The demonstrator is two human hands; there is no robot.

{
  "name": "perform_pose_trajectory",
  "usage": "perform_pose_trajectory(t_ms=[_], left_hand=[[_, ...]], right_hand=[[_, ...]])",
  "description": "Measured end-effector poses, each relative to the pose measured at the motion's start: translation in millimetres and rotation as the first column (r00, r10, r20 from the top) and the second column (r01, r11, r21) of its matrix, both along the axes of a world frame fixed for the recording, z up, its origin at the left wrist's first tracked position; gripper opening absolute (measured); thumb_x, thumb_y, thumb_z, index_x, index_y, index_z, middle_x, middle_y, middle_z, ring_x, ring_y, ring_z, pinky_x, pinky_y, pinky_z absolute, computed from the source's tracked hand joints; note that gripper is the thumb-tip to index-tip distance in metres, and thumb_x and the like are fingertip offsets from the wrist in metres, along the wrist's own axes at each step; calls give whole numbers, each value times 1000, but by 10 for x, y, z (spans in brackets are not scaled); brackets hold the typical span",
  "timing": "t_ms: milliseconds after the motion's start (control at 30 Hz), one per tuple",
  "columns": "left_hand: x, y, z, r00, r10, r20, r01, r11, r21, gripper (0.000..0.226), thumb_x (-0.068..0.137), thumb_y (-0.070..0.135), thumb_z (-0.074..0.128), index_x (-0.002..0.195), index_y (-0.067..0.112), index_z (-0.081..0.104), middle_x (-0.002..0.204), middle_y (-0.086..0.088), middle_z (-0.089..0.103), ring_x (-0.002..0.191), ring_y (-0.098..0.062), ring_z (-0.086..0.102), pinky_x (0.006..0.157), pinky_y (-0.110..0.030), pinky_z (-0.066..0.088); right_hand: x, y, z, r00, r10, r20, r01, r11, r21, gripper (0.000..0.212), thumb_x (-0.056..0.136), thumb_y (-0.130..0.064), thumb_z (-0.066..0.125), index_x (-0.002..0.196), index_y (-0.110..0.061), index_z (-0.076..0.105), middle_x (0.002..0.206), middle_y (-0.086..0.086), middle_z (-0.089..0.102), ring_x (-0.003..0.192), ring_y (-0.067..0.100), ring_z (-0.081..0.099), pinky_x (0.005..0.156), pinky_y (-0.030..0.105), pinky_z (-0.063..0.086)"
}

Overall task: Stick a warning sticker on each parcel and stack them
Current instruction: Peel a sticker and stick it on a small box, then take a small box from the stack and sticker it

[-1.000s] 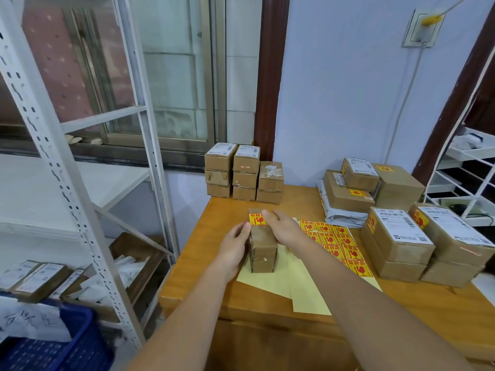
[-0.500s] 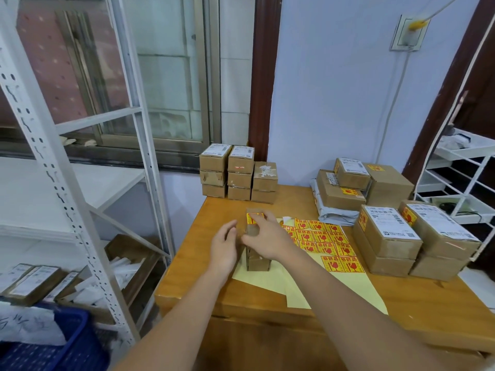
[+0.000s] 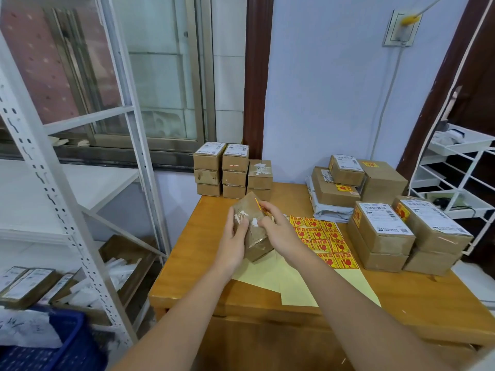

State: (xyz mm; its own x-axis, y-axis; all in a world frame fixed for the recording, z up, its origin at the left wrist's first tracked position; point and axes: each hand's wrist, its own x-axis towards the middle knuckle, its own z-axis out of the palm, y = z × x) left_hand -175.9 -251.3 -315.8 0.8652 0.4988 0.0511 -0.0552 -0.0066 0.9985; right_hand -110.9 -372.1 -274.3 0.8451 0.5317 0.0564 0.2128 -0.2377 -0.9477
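I hold a small brown parcel [image 3: 250, 226] tilted above the wooden table [image 3: 203, 263], its taped face with torn white label scraps turned toward me. My left hand [image 3: 234, 243] grips its left side. My right hand [image 3: 278, 231] clasps its right side, beside a yellow-and-red warning sticker [image 3: 259, 205] that shows edge-on on the far right face. A sheet of yellow-and-red warning stickers [image 3: 321, 239] lies just right of my hands on pale backing paper [image 3: 294, 287]. Small stacked parcels [image 3: 233, 170] stand at the table's back left.
Larger stickered parcels [image 3: 385, 231] are piled on the table's right half, with more parcels [image 3: 348, 183] and a grey mailer bag [image 3: 332, 210] behind them. A white metal rack [image 3: 53, 183] stands left, a blue crate [image 3: 53, 349] below it, a white wire shelf [image 3: 460, 183] right.
The parcel was upright on the table with the sticker on top; both hands have lifted it and tipped it so its taped face points toward me.
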Motion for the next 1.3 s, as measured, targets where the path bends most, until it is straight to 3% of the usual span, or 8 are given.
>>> perform_pose_trajectory(t_ms=[267, 333, 500, 633, 867, 967, 1100, 1300], left_hand=[[-25, -12, 12, 999, 15, 30, -14, 1000, -24, 58, 108, 30, 51, 160, 39, 26, 134, 21, 57, 112, 1, 63, 84, -23, 58], [-15, -24, 36, 999, 7, 31, -6, 1000, -9, 57, 108, 31, 50, 160, 41, 27, 137, 18, 58, 116, -3, 63, 87, -25, 58], [-9, -129, 160, 998, -59, 13, 60, 988, -143, 53, 107, 49, 43, 158, 43, 29, 145, 13, 54, 122, -9, 59, 99, -43, 56], [-8, -268, 314, 990, -139, 10, 139, 984, -109, 46, 107, 50, 41, 153, 47, 33, 132, 23, 60, 124, -14, 61, 93, -41, 60], [174, -428, 460, 952, -305, -9, 301, 937, 177, 52, 104, 55, 47, 154, 52, 32, 148, 20, 54, 132, -9, 56, 105, -39, 51], [262, -525, 579, 943, -329, -48, 323, 872, 368, 57, 105, 49, 49, 158, 37, 33, 150, 18, 45, 129, -4, 50, 96, -16, 43], [456, -572, 682, 957, -214, -197, 286, 577, 765, 65, 100, 64, 47, 156, 32, 38, 158, 10, 42, 141, -13, 44, 112, -38, 41], [750, -708, 811, 949, -163, -271, 310, 320, 895, 67, 100, 67, 41, 156, 31, 39, 160, 8, 41, 146, -17, 39, 119, -45, 34]], right_hand=[[7, -225, 28, 992, 106, 72, -94, 983, -156, 54, 99, -27, 51, 146, -50, 36, 115, -34, 56, 97, -2, 63, 85, 27, 55], [14, -231, 59, 984, 134, 121, -104, 968, -228, 66, 94, -29, 61, 150, -47, 31, 119, -25, 58, 100, 1, 63, 77, 21, 53], [58, -223, 143, 976, 97, 194, -22, 935, -353, 79, 64, -54, 76, 134, -49, 40, 122, -3, 56, 104, 15, 60, 86, 41, 57], [94, -348, 229, 939, 19, 342, 148, 879, -454, 112, 65, -67, 76, 156, -38, 16, 130, 1, 43, 119, 23, 50, 89, 38, 46], [192, -695, 454, 841, -26, 540, 353, 782, -513, 97, 73, -63, 66, 153, -32, 22, 138, 8, 48, 126, 30, 51, 92, 44, 50], [295, -942, 597, 826, -47, 562, 397, 756, -520, 96, 73, -66, 65, 152, -34, 22, 141, 7, 47, 129, 31, 49, 96, 46, 48], [534, -1295, 841, 808, -99, 581, 467, 708, -530, 99, 75, -63, 66, 157, -33, 19, 147, 9, 42, 129, 32, 50, 97, 45, 49], [1131, -1823, 1172, 793, -219, 569, 540, 686, -488, 103, 71, -67, 66, 157, -29, 23, 144, 7, 50, 117, 29, 59, 94, 43, 53]])
